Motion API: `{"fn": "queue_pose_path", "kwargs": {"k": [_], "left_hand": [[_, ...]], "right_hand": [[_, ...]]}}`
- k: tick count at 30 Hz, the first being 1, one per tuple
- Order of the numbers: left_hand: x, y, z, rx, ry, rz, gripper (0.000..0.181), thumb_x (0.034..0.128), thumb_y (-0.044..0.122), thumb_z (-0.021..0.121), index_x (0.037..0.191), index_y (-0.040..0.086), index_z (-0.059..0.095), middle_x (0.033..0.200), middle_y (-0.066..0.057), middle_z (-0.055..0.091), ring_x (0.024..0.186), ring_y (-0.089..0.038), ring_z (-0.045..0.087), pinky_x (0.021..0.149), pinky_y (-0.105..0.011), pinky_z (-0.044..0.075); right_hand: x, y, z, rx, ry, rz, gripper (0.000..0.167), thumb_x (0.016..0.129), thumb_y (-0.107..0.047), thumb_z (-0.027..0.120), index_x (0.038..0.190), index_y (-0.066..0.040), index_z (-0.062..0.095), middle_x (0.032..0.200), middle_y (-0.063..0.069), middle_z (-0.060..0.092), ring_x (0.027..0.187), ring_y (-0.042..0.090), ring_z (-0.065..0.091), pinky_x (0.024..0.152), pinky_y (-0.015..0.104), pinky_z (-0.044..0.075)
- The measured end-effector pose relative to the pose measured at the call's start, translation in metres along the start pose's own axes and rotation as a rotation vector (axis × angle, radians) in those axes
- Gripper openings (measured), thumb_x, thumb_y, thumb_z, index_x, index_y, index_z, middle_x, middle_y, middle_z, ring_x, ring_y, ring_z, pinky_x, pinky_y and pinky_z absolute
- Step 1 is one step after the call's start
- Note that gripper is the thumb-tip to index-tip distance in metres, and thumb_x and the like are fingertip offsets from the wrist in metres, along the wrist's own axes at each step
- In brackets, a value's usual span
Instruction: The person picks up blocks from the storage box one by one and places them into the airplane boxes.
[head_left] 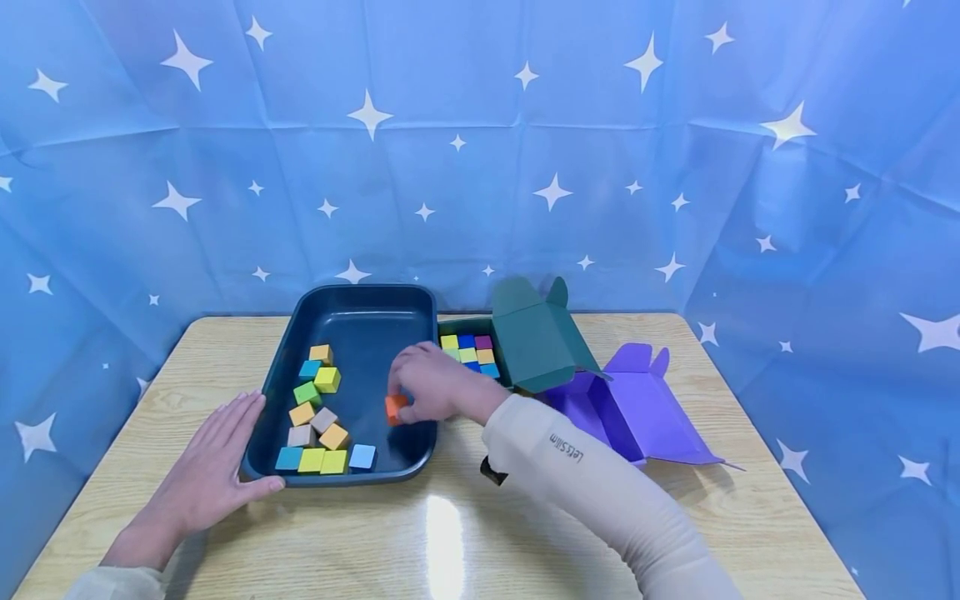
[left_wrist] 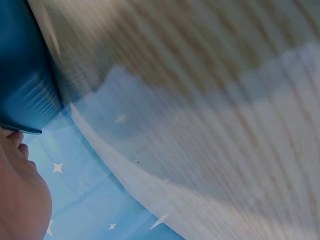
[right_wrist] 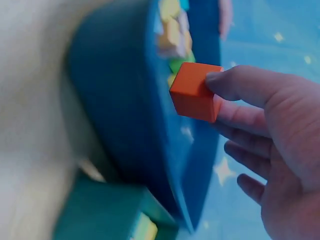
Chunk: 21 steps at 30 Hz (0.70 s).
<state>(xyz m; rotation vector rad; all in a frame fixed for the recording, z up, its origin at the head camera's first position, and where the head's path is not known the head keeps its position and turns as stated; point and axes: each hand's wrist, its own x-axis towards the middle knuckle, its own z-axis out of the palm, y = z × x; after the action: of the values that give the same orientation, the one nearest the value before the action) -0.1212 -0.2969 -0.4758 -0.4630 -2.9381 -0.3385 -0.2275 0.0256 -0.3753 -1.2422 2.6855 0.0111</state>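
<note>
Between thumb and fingers, my right hand [head_left: 431, 383] pinches an orange cube [right_wrist: 195, 91] over the right side of a dark blue tray [head_left: 360, 302]. The right wrist view shows the thumb on one face and the fingertips behind. My left hand [head_left: 206, 471] rests with straight fingers against the tray's left rim, its thumb by the near left corner. Several wooden cubes in yellow, green, teal, tan and light blue lie in the tray's left and near part, among them a light blue cube [head_left: 363, 457].
Right of the tray stands a dark green box [head_left: 465, 325], its lid [head_left: 534, 337] folded out, holding several coloured cubes in rows. Partly under that lid sits an open purple box [head_left: 660, 408]. A blue star-patterned cloth [head_left: 480, 167] hangs around the wooden table [head_left: 360, 542].
</note>
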Motion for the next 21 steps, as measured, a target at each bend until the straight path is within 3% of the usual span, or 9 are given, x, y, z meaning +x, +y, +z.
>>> {"fn": "queue_pose_path", "kwargs": {"k": [7, 13, 17, 21], "left_hand": [[0.000, -0.001, 0.000, 0.003, 0.005, 0.003, 0.112, 0.0799, 0.065, 0.064, 0.157, 0.009, 0.006, 0.161, -0.019, 0.019, 0.152, -0.032, 0.009, 0.115, -0.017, -0.023], [0.000, 0.000, 0.000, 0.004, 0.012, 0.007, 0.112, 0.0799, 0.064, 0.065, 0.157, 0.009, 0.006, 0.162, -0.018, 0.019, 0.152, -0.031, 0.008, 0.116, -0.018, -0.023], [0.000, -0.001, 0.000, 0.000, 0.009, 0.006, 0.111, 0.0801, 0.064, 0.064, 0.157, 0.009, 0.006, 0.162, -0.018, 0.018, 0.153, -0.031, 0.007, 0.115, -0.018, -0.023], [0.000, -0.001, 0.001, -0.004, 0.010, 0.005, 0.111, 0.0801, 0.065, 0.064, 0.157, 0.009, 0.007, 0.162, -0.018, 0.018, 0.152, -0.031, 0.008, 0.115, -0.018, -0.023]], "right_hand": [[-0.018, 0.047, -0.021, 0.019, 0.041, 0.095, 0.024, 0.090, -0.040, 0.068, 0.105, -0.022, 0.073, 0.120, -0.006, 0.066, 0.129, 0.019, 0.048, 0.119, 0.044, 0.028], [-0.038, 0.086, -0.022, 0.024, 0.036, 0.179, 0.025, 0.090, -0.037, 0.068, 0.107, -0.019, 0.073, 0.119, -0.003, 0.068, 0.126, 0.022, 0.051, 0.116, 0.047, 0.030], [-0.047, 0.100, -0.017, -0.002, 0.009, 0.212, 0.025, 0.089, -0.037, 0.070, 0.106, -0.018, 0.073, 0.120, -0.002, 0.068, 0.122, 0.023, 0.053, 0.116, 0.048, 0.031], [-0.052, 0.105, -0.011, -0.005, -0.042, 0.225, 0.021, 0.090, -0.033, 0.069, 0.106, -0.020, 0.072, 0.126, -0.001, 0.066, 0.129, 0.024, 0.051, 0.118, 0.049, 0.029]]}}
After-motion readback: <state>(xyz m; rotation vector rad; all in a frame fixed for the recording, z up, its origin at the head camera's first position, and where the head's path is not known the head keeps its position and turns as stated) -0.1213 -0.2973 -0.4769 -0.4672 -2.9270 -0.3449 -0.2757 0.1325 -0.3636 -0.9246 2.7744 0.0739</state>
